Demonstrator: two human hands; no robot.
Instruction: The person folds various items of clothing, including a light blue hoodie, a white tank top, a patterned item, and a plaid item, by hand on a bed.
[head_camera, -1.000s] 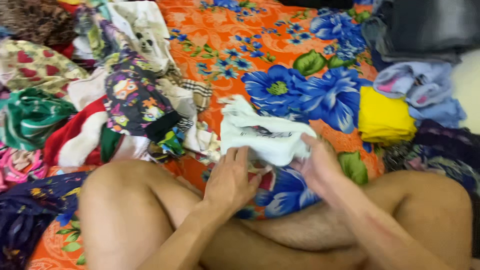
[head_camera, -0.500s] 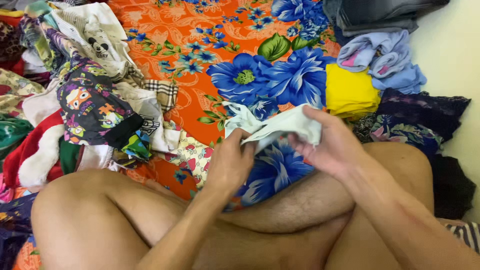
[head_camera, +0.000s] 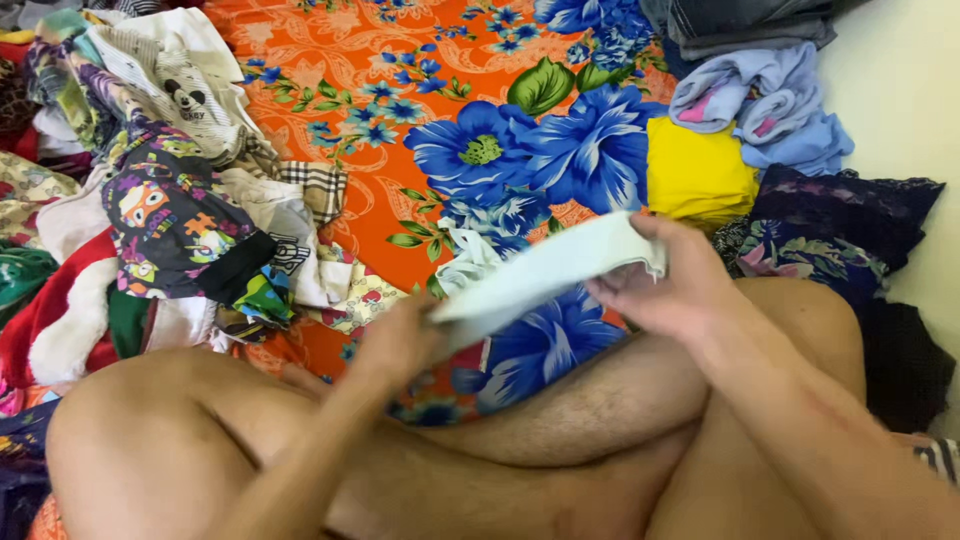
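I sit cross-legged on an orange sheet with big blue flowers (head_camera: 400, 90). Both hands hold a small white garment (head_camera: 545, 268), folded flat and lifted above my legs. My right hand (head_camera: 665, 285) pinches its upper right end, thumb on top. My left hand (head_camera: 400, 340) grips its lower left end and is blurred by motion. My bare knees and shins fill the bottom of the view.
A heap of mixed printed clothes (head_camera: 170, 210) lies at the left. At the right are folded items: a yellow one (head_camera: 697, 175), a pale blue one (head_camera: 770, 100), dark lacy and floral ones (head_camera: 840, 230), and grey cloth (head_camera: 745, 20) at the top. A pale wall (head_camera: 910, 90) stands at the far right.
The white garment went from lying spread on the sheet to being folded and lifted between both hands. The view shifted left, so the heap of clothes slid toward the frame's edge.
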